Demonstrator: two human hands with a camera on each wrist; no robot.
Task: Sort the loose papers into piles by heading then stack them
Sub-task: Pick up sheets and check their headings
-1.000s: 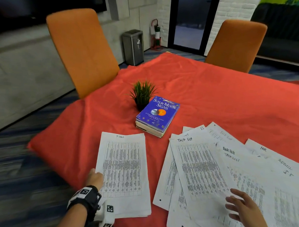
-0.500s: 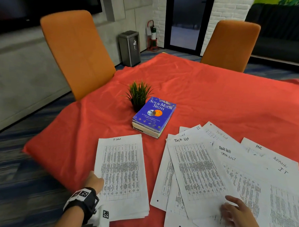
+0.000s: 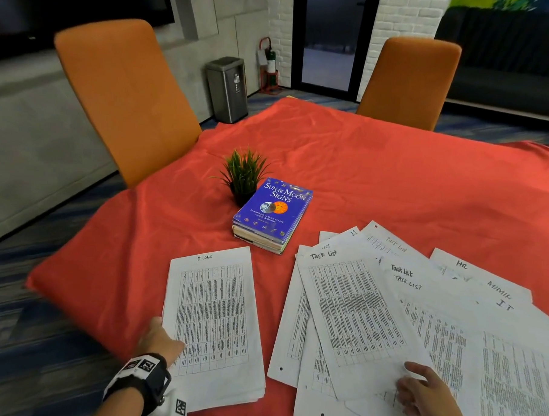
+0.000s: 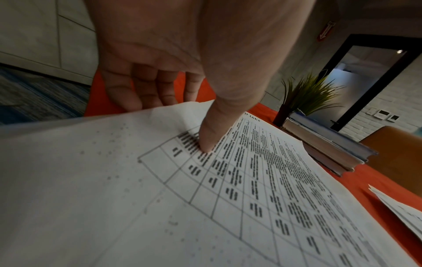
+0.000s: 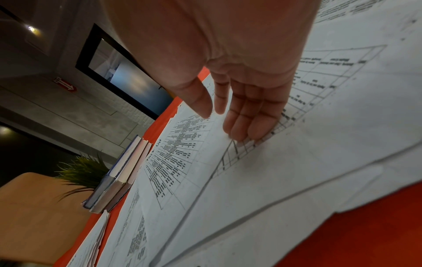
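A neat pile headed "IT Logs" lies at the near left of the red table. My left hand holds its left edge. In the left wrist view the thumb presses on the top sheet and the fingers reach down behind the edge. To the right, loose sheets lie fanned and overlapping: a "Task List" sheet on top, more Task List sheets, an "HR" sheet and an "Admin / IT" sheet. My right hand rests with straight fingers on the top Task List sheet.
A blue book and a small potted plant stand just behind the papers. Red cloth covers the table and drops off close to my left hand. Two orange chairs stand at the far sides, with a metal bin beyond.
My right hand has drawn back a little toward me on the Task List sheet. My left hand stays at the pile's edge, and the papers have not visibly shifted.
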